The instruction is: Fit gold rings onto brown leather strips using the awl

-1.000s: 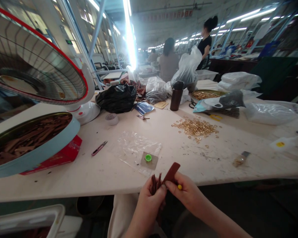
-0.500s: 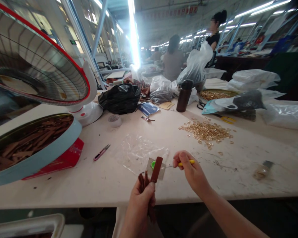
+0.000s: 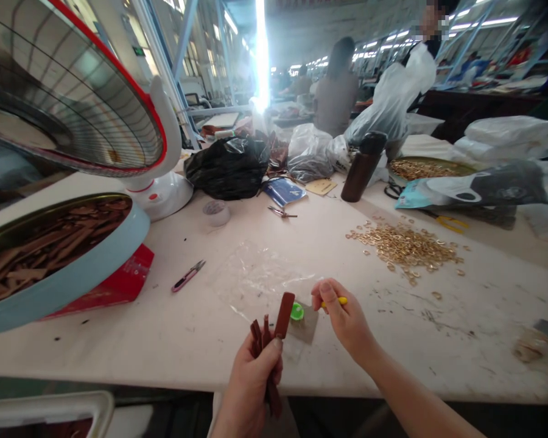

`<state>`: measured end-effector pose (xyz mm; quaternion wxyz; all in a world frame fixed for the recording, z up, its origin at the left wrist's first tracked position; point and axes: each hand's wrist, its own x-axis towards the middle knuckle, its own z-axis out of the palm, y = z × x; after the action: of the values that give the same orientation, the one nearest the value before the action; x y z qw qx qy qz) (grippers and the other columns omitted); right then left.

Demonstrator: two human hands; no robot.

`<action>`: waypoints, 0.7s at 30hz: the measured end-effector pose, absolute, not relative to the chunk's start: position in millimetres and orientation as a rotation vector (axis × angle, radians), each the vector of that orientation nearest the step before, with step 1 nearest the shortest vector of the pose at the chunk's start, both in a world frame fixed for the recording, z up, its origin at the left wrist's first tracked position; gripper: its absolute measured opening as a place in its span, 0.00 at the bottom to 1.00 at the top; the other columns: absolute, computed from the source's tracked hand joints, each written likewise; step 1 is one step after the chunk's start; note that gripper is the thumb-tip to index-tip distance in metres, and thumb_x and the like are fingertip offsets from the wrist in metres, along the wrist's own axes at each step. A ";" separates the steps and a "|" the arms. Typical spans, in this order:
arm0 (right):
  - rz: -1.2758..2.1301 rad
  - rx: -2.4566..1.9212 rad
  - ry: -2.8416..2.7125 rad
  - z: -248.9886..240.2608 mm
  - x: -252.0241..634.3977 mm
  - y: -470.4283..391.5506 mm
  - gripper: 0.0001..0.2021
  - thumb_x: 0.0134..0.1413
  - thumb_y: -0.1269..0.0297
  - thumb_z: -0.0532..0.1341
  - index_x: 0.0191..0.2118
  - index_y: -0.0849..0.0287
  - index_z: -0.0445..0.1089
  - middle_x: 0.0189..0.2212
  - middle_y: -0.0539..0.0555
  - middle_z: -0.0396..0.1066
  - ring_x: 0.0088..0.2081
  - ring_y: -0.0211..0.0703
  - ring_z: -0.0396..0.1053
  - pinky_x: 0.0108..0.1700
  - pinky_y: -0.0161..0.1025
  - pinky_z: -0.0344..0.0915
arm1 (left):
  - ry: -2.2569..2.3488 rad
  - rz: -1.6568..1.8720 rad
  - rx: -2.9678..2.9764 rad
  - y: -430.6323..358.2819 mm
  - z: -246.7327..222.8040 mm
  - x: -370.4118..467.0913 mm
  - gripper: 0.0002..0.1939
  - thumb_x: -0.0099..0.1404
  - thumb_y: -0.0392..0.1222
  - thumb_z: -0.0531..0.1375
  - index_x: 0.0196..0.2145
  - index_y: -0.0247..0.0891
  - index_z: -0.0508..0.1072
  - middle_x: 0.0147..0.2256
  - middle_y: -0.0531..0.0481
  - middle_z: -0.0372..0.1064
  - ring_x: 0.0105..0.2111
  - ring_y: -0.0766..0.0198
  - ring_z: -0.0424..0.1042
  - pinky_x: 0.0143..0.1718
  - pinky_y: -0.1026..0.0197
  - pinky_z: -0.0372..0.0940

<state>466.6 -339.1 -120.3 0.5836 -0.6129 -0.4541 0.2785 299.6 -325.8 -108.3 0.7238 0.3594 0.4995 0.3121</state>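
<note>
My left hand (image 3: 252,382) is closed round a small bunch of brown leather strips (image 3: 284,314). One flat strip with a rounded end stands up between thumb and fingers, and other strips stick out beside it and below the hand. My right hand (image 3: 347,316) pinches a slim yellow-handled tool (image 3: 340,301), whose thin tip points left towards a small round green cap (image 3: 296,312). Whether the tip touches the cap I cannot make out. The cap sits on a greyish square piece (image 3: 307,328) on the table, just right of the raised strip.
Gold rings (image 3: 408,246) lie piled at the right. Left are thread snips (image 3: 188,277), a blue-rimmed tray (image 3: 95,261) of brown strips and a fan (image 3: 159,194). Farther back stand a black bag (image 3: 228,167) and a dark bottle (image 3: 364,167). Clear plastic (image 3: 260,274) lies mid-table.
The camera's view has turned slightly right and down. My right hand with the yellow-handled tool has come closer to the green cap. The raised strip has shifted left, off the cap.
</note>
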 end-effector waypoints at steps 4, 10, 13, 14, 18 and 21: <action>0.632 -1.403 -1.056 -118.1 466.5 -341.7 0.19 0.61 0.50 0.48 0.28 0.58 0.63 0.19 0.48 0.61 0.23 0.39 0.59 0.25 0.34 0.55 | 1.129 0.678 0.792 -326.7 -106.0 298.8 0.11 0.51 0.43 0.61 0.29 0.34 0.66 0.15 0.60 0.56 0.15 0.74 0.53 0.18 0.69 0.47; 0.578 -1.288 -0.774 -104.8 473.2 -357.4 0.19 0.60 0.49 0.49 0.27 0.58 0.63 0.20 0.49 0.63 0.22 0.38 0.57 0.24 0.34 0.54 | 1.140 0.661 0.819 -330.6 -105.4 301.4 0.16 0.49 0.47 0.63 0.31 0.33 0.68 0.14 0.60 0.55 0.15 0.74 0.52 0.17 0.69 0.44; 0.628 -1.163 -0.588 -94.9 474.5 -367.0 0.19 0.58 0.48 0.51 0.26 0.57 0.63 0.19 0.48 0.61 0.21 0.38 0.56 0.23 0.34 0.54 | 1.103 0.650 0.820 -332.8 -105.9 305.8 0.19 0.46 0.50 0.65 0.30 0.33 0.68 0.14 0.60 0.54 0.14 0.74 0.51 0.16 0.69 0.43; 0.647 -1.127 -0.559 -90.8 474.2 -370.4 0.18 0.58 0.49 0.52 0.26 0.57 0.63 0.19 0.48 0.60 0.21 0.38 0.55 0.23 0.34 0.54 | 1.089 0.650 0.826 -334.1 -105.1 307.0 0.19 0.46 0.50 0.66 0.30 0.33 0.68 0.14 0.61 0.54 0.14 0.74 0.51 0.16 0.69 0.44; 0.712 -1.013 -0.531 -71.8 469.9 -384.9 0.18 0.58 0.50 0.52 0.24 0.58 0.64 0.18 0.48 0.60 0.21 0.37 0.54 0.22 0.32 0.53 | 1.068 0.648 0.856 -342.2 -95.4 309.5 0.18 0.47 0.50 0.66 0.30 0.34 0.69 0.15 0.60 0.55 0.15 0.74 0.52 0.17 0.69 0.45; 0.739 -0.953 -0.535 -60.5 465.3 -396.1 0.18 0.58 0.50 0.53 0.24 0.58 0.65 0.17 0.48 0.59 0.20 0.36 0.53 0.21 0.32 0.52 | 1.017 0.627 0.893 -349.6 -84.9 309.2 0.18 0.48 0.49 0.65 0.31 0.33 0.69 0.15 0.60 0.55 0.15 0.74 0.52 0.17 0.69 0.45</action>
<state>465.3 -396.1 -60.5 0.7902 -0.4425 -0.2486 0.3435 309.2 -349.6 -84.9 0.7345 0.4064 0.4627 0.2851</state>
